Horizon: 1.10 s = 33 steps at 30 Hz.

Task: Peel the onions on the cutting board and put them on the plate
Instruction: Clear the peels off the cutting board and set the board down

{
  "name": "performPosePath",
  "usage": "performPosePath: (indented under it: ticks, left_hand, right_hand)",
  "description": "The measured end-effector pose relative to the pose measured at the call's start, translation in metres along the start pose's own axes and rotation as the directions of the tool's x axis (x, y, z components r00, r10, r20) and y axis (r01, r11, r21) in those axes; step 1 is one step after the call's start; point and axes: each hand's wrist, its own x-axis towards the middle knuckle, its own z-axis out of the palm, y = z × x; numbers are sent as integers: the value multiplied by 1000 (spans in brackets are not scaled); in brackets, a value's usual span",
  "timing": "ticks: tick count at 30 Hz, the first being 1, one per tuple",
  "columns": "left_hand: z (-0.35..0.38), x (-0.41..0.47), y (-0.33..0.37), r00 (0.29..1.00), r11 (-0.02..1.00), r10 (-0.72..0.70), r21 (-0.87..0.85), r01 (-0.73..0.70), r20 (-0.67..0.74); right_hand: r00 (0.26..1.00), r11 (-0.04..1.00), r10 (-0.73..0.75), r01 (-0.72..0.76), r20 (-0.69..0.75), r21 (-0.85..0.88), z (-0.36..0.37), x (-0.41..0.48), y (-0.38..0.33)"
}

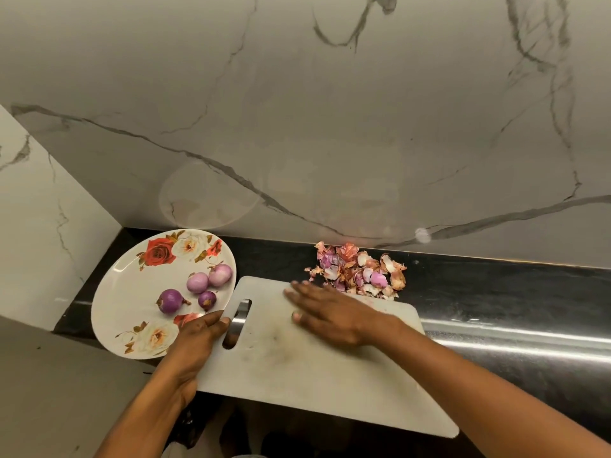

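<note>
**Peeled onions (197,282) on the plate (132,292), both hands at the cutting board (297,365)**

Round white plate with red and cream roses printed at its far and near rims, set at the left end of the dark bench (496,292), its right rim just beside the cutting board. Four small onions in it, all gathered on the right half. Two pale pink ones touching each other at the far side. Two deeper purple ones nearer the front, slightly apart, the larger to the left. Skins off, surfaces smooth and glossy, short root and stem stubs showing at the ends.

White plastic cutting board lying at an angle, scuffed and faintly stained at the middle, with an oblong handle slot (236,323) at its left end and its near edge hanging past the front of the bench.

Left hand (195,342) grasping the board's left edge just beside the slot, fingers curled over it, between board and plate. Right hand (325,314) released, palm down and flat on the board's far half, fingers straight and pointing left, a little blurred.

Heap of dry peels (358,274), pink, white and brown, on the bench just behind the board's far edge, close to the right hand.

Grey-veined marble wall (330,127) behind the bench.
</note>
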Motion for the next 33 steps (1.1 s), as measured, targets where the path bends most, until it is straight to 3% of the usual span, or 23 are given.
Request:
performPosePath:
  ticks: [3,5,9,11,15,18,20,22,28,33]
  left_hand:
    - [-4,-5,-2,1000,1000,2,-5,-2,14]
    - [-4,-5,-4,1000,1000,-2,-9,2,9]
    - [-3,-6,-2,1000,999,-7,-35,7,2]
    - [-5,-9,1,1000,999,-1,-39,1,-3]
    - [-11,-8,2,999,999,30,-36,-31,-26]
    - [-19,-1,-3,998,998,15,-57,-18,-53]
    - [-22,3,-7,998,996,3,-92,-8,-56]
    - [-22,7,-10,999,995,1,-95,-5,-49]
    - [-18,4,-13,998,998,29,-49,-32,-60]
    - [-31,12,-21,988,993,-19,-114,1,-152]
  right_hand:
    - [989,990,140,-141,-45,-12,-9,0,10]
    - [996,999,52,-53,-77,-6,-6,-10,-16]
    - [973,970,-227,229,38,-77,12,-21,-58]
    - [988,985,-152,151,-2,-85,12,-17,-36]
    - [979,985,174,-175,-104,-1,-1,-34,24]
    - [994,999,37,-38,-100,0,-1,-68,13]
    - [991,991,-132,130,-33,-42,5,-87,-8]
    - [982,981,-180,183,47,-65,12,-93,-8]
    - [982,982,185,-186,-21,-33,8,-67,70]
    - [991,995,95,-94,-95,16,-14,-89,34]
